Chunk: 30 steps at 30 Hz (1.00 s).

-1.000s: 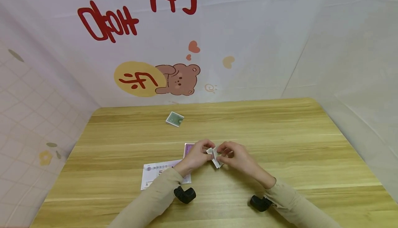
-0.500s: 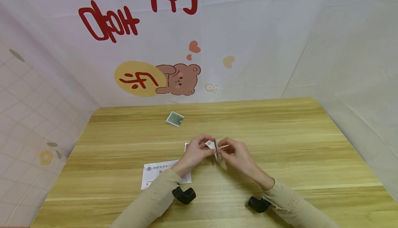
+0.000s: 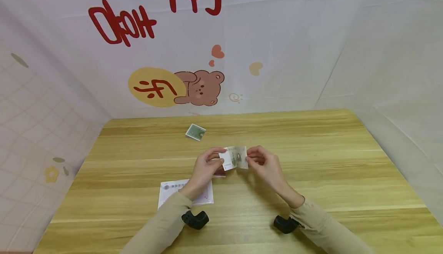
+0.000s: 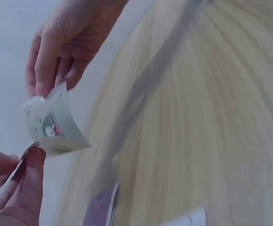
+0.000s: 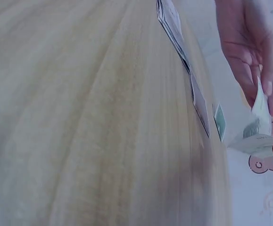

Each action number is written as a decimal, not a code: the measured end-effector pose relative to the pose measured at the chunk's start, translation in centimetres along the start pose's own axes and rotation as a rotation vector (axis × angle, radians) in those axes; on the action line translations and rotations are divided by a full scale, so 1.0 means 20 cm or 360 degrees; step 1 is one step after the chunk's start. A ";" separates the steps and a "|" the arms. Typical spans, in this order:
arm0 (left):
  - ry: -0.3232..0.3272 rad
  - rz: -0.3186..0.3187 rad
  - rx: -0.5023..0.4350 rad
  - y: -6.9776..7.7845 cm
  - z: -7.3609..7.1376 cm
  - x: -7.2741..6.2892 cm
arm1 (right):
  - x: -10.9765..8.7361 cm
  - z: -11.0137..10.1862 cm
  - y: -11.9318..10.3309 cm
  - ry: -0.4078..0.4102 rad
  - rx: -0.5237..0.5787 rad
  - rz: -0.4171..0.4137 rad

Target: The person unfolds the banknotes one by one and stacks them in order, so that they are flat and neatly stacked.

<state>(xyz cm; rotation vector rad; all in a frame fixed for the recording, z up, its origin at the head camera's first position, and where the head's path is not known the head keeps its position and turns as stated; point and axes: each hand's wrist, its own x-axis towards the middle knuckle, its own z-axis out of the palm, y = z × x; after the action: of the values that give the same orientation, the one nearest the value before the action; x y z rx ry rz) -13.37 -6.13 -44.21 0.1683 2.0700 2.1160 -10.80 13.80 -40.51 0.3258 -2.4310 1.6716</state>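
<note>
A small pale banknote (image 3: 233, 158), with green print and a crease down its middle, is spread between my two hands above the table. My left hand (image 3: 205, 168) pinches its left end between thumb and fingers. At the opposite end, the right hand (image 3: 268, 167) pinches the edge with thumb and fingertips. From the left wrist view, the banknote (image 4: 56, 122) curves between both hands, clear of the tabletop. Below the left hand lies a dark purple-red note (image 3: 219, 173), partly covered. A white printed paper (image 3: 173, 192) lies under the left forearm, which hides part of it.
A folded green note (image 3: 195, 132) lies toward the table's far edge. The wooden table (image 3: 322, 161) meets a printed white cloth backdrop (image 3: 294, 54). Black devices are worn on the left wrist (image 3: 195, 220) and right wrist (image 3: 286, 224).
The banknote was folded small between the fingers, then turned on edge, and is now opened out. Both hands have moved slightly away from me; the left has also shifted left, widening the gap.
</note>
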 end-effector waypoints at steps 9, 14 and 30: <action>0.0148 -0.0018 0.0129 -0.04 -0.13 -0.03 | 0.03 0.03 0.11 0.0008 0.0060 -0.0008; 0.0192 -0.0065 0.0221 -0.06 -0.22 -0.07 | 0.04 0.08 0.23 -0.0071 0.0064 -0.0046; 0.0248 -0.0035 0.0440 -0.04 -0.47 -0.20 | 0.03 0.24 0.21 -0.0412 -0.0040 -0.0108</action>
<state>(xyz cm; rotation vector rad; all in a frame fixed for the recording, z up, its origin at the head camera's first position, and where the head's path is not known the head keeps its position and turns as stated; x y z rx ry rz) -11.32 -16.13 -45.07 0.0156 2.4371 1.8758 -12.68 10.71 -45.86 0.6507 -2.5841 1.6604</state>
